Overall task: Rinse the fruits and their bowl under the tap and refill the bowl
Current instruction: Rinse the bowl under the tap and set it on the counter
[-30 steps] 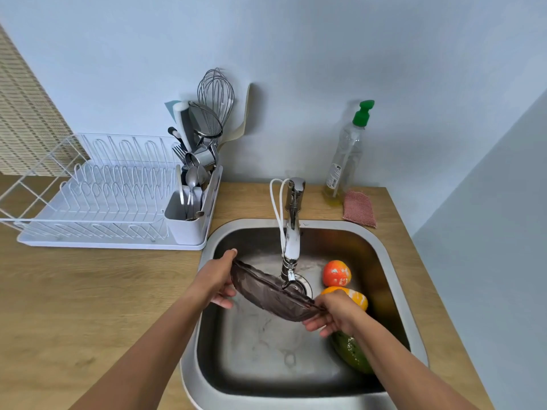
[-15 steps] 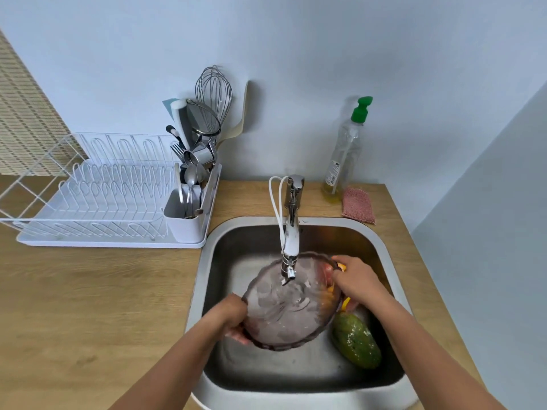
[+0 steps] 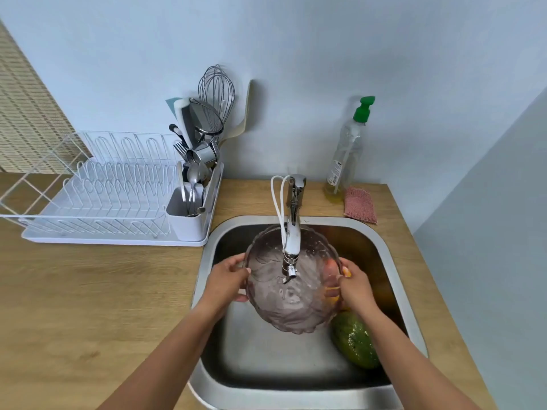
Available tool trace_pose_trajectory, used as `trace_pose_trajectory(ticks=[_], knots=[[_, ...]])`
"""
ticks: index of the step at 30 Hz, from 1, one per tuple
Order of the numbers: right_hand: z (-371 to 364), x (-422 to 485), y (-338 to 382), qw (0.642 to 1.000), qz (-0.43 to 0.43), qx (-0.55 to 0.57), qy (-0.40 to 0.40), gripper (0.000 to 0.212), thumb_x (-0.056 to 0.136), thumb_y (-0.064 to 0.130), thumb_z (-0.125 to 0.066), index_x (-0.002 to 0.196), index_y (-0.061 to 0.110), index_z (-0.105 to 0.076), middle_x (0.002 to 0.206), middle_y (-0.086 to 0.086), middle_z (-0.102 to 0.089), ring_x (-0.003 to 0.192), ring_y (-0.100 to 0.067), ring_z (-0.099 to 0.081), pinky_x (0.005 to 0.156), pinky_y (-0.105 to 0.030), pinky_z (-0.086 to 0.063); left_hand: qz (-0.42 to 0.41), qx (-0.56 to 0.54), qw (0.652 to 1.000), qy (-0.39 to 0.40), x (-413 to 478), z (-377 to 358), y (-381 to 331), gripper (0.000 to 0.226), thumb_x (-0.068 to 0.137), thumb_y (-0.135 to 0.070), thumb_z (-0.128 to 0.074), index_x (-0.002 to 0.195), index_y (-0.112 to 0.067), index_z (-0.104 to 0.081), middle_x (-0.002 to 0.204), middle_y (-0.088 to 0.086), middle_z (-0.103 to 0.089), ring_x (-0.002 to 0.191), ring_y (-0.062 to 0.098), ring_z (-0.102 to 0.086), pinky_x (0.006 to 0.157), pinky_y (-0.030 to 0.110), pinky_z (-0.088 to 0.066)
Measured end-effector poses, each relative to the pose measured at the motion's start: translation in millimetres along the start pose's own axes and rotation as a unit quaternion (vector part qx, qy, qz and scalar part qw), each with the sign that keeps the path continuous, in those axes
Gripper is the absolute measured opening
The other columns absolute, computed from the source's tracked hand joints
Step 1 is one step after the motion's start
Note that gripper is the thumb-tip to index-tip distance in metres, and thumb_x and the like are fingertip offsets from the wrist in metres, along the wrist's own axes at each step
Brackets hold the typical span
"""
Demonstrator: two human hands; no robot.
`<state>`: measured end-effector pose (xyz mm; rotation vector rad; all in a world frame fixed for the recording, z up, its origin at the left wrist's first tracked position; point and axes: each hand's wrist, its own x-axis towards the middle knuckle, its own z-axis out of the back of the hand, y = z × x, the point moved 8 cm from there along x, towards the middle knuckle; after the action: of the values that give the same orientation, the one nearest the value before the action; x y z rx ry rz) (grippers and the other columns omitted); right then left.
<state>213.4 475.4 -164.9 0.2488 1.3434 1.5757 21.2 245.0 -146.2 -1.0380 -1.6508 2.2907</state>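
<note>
- The left hand [image 3: 226, 279] grips the left rim of the bowl [image 3: 291, 294], thumb over the edge and fingers curled beneath it.
- The right hand [image 3: 353, 287] clasps the opposite rim the same way, so the bowl hangs between both hands above the sink [image 3: 393, 258].
- The bowl is a clear, smoky glass one with a scalloped edge, mouth facing up and tipped a little toward the person.
- The tap [image 3: 291, 241] reaches out over the bowl, its spout end sitting right above the middle; water streaks and droplets show inside the glass.
- A white hose loop runs alongside the tap's neck.
- Behind the right hand and through the glass, something orange [image 3: 346, 273] shows, mostly hidden; I can't tell how many fruits that is.
- A green fruit [image 3: 355, 343] lies on the sink floor at the right, just below the bowl and beaded with water.
- The sink is set in a wooden counter [image 3: 88, 306].
- At the back right stand a soap bottle [image 3: 346, 161] with a green pump and a pink sponge [image 3: 360, 205] just beside it.
- To the left sits a white rack [image 3: 97, 202], its plate slots bare, with a caddy [image 3: 189, 217] full of utensils and a whisk [image 3: 216, 93] poking up.
</note>
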Motion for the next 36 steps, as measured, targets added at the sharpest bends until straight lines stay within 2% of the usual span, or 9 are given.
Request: trace_pose_trajectory(ticks=[3,6,8,13,18,28,31,34,36], knots=[[-20,3,-8,0.999,-0.008,-0.033,0.004,0.037,0.101,0.008,-0.044,0.136,0.016,-0.057,0.126,-0.015,-0.065,0.096,-0.025,-0.066,0.085,-0.037,-0.057,-0.021,0.057,0.997,-0.042,-1,20,-11,0.032,0.092,-0.01,-0.056,0.115,-0.029,-0.069,0.078,0.001,-0.069,0.063,0.015,-0.065,0.053,0.033,-0.06],[-31,-3,-13,0.997,-0.049,-0.038,0.048,0.038,0.103,0.012,-0.04,0.14,0.012,-0.052,0.086,-0.013,-0.073,0.069,-0.03,-0.072,0.05,-0.034,-0.058,-0.006,0.118,0.992,-0.052,-2,32,-8,0.032,0.089,-0.01,-0.05,0.104,-0.029,-0.071,0.079,0.005,-0.074,0.058,0.027,-0.071,0.057,0.04,-0.063],[-27,-6,-10,0.994,-0.05,-0.077,0.064,0.039,0.103,0.016,-0.039,0.141,0.015,-0.05,0.077,-0.015,-0.075,0.064,-0.034,-0.074,0.042,-0.037,-0.057,0.02,0.166,0.985,-0.034,-1,33,2,0.033,0.087,-0.008,-0.046,0.105,-0.021,-0.07,0.085,0.01,-0.076,0.053,0.033,-0.072,0.058,0.043,-0.063],[8,-17,17,0.973,0.04,-0.227,0.022,0.037,0.103,0.022,-0.043,0.14,0.021,-0.052,0.103,-0.008,-0.071,0.085,-0.024,-0.069,0.049,-0.02,-0.048,0.107,0.162,0.981,0.02,0,7,38,0.03,0.09,0.003,-0.055,0.117,-0.009,-0.056,0.1,0.019,-0.071,0.056,0.031,-0.074,0.05,0.038,-0.061],[24,-19,11,0.979,0.035,-0.199,-0.004,0.035,0.104,0.023,-0.041,0.139,0.028,-0.044,0.104,-0.005,-0.069,0.083,-0.017,-0.067,0.057,-0.026,-0.053,0.103,0.117,0.987,0.03,-3,-19,41,0.037,0.09,0.003,-0.054,0.122,-0.015,-0.05,0.089,0.017,-0.071,0.065,0.027,-0.073,0.055,0.039,-0.062],[-18,-21,-21,0.994,-0.065,-0.079,0.039,0.036,0.102,0.009,-0.038,0.135,0.019,-0.048,0.084,-0.016,-0.068,0.059,-0.028,-0.067,0.037,-0.034,-0.053,0.03,0.198,0.98,-0.02,-5,22,10,0.037,0.086,-0.007,-0.054,0.117,-0.023,-0.067,0.096,0.012,-0.074,0.059,0.028,-0.073,0.057,0.042,-0.063],[-17,-25,-12,0.993,-0.048,-0.1,0.048,0.039,0.102,0.011,-0.036,0.139,0.02,-0.046,0.079,-0.018,-0.073,0.056,-0.027,-0.07,0.04,-0.033,-0.054,0.059,0.218,0.974,-0.016,-6,24,19,0.028,0.086,0.0,-0.052,0.099,-0.022,-0.064,0.088,0.015,-0.075,0.059,0.03,-0.072,0.056,0.042,-0.063],[-2,-26,-2,0.985,-0.003,-0.173,0.022,0.039,0.103,0.018,-0.039,0.141,0.024,-0.046,0.086,-0.013,-0.074,0.064,-0.024,-0.073,0.048,-0.032,-0.057,0.096,0.208,0.973,-0.01,-2,16,38,0.032,0.087,0.003,-0.055,0.113,-0.018,-0.055,0.083,0.018,-0.074,0.052,0.027,-0.067,0.054,0.04,-0.062],[7,-24,1,0.977,0.023,-0.211,0.002,0.038,0.102,0.024,-0.041,0.14,0.027,-0.045,0.096,-0.008,-0.072,0.076,-0.024,-0.073,0.067,-0.04,-0.062,0.106,0.198,0.974,-0.005,2,9,49,0.036,0.086,0.003,-0.059,0.118,-0.013,-0.055,0.083,0.019,-0.073,0.048,0.025,-0.065,0.057,0.043,-0.063]])
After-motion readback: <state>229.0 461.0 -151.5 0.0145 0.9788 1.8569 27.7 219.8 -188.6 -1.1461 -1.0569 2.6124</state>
